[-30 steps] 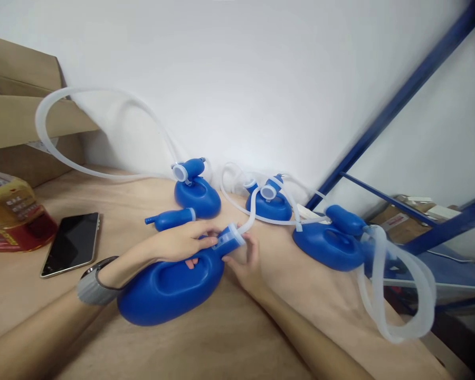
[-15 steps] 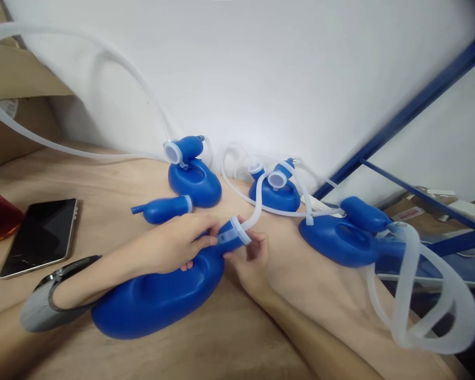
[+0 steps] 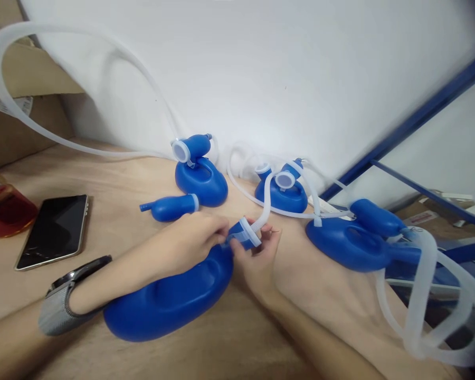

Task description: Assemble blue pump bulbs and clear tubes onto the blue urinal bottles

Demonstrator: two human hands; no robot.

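Observation:
A large blue plastic container [image 3: 170, 301] lies on the wooden table [image 3: 229, 348] in front of me. My left hand [image 3: 186, 244], a watch on its wrist, is closed round the container's neck. My right hand [image 3: 259, 253] pinches the translucent cap [image 3: 250, 232] at the end of that neck. A clear tube [image 3: 266, 203] rises from the cap and curves away toward the back.
Three more blue containers stand behind: one [image 3: 201, 182] at centre, one [image 3: 281, 195] to its right, one [image 3: 350, 243] at right with looped clear tubing [image 3: 427, 316]. A loose blue spout [image 3: 170, 207], a phone [image 3: 53, 229], a red pack [image 3: 3, 206], cardboard boxes [image 3: 31, 89] and a blue rack [image 3: 419, 116] surround them.
Both hands stay on the neck and cap; the right fingers have shifted round the cap. The view has swung slightly, so the table's contents sit a little differently in the picture.

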